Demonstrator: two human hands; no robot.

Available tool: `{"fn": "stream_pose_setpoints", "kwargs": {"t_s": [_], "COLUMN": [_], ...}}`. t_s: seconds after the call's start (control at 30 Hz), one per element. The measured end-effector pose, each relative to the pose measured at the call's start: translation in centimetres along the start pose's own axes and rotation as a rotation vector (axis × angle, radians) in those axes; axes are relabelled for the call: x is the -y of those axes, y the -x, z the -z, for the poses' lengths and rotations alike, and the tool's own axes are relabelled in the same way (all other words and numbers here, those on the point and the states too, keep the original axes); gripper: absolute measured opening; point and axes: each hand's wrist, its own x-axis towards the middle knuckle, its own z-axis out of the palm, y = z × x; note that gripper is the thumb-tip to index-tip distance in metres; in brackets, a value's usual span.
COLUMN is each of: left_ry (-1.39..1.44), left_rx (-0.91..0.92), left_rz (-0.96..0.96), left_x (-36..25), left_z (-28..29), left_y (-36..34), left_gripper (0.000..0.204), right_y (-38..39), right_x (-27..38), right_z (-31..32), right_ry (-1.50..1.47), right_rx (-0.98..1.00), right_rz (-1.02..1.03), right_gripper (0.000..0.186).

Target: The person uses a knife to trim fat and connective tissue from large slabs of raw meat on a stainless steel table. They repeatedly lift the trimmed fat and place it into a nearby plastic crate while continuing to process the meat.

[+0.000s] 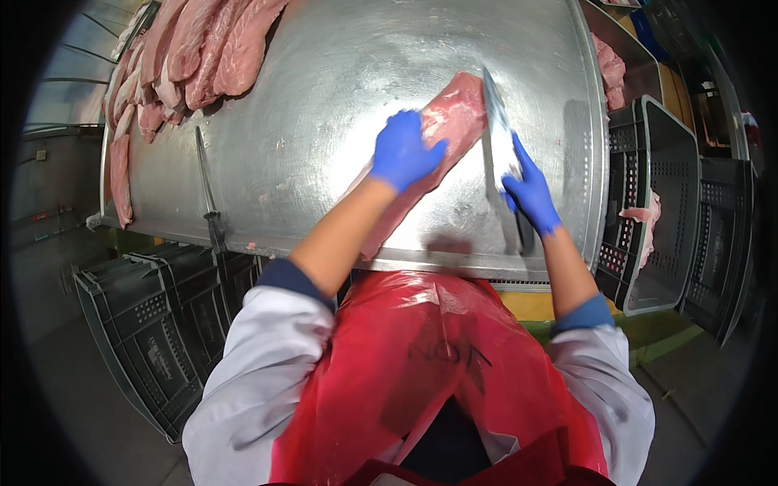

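A long strip of raw pork loin [458, 121] lies slantwise on the metal table, its far end up and to the right. My left hand [408, 154], in a blue glove, grips it from above near its far part, thumb spread to the right and fingers curled over the left side. My right hand [531, 194], also blue-gloved, is closed around the handle of a knife [499, 121]. The long blade points away from me, its edge close beside the loin's far right end. Whether blade and meat touch, I cannot tell.
Several long meat pieces [215, 49] are heaped at the table's far left. A sharpening steel [204, 166] lies across the near left edge. Dark crates [146, 316] stand below left, and a crate [673, 202] with meat scraps [646, 223] is on the right.
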Motion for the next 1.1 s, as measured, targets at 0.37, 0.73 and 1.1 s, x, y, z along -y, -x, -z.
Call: {"fn": "stream_pose_setpoints", "kwargs": {"t_s": [0.37,0.73,1.1], "left_ry": [-0.308,0.109,0.157], "left_rx": [0.459,0.324,0.167], "left_rz": [0.345,0.614,0.487], "left_x": [-2.3,2.1,-0.6], "left_z": [-0.6,-2.8,-0.5], "left_y": [-8.0,-8.2,-7.4], "left_gripper": [0.041,0.056,0.053], "right_y": [-9.5,-10.9,-10.7], "right_x": [-0.7,1.6,1.6], "right_z": [-4.4,-7.1,-8.1], "right_ry": [0.011,0.054,0.236], "right_rx": [-0.062,0.279,0.311], "right_rz": [0.120,0.088,0.184], "right_gripper": [0.085,0.079,0.082]}}
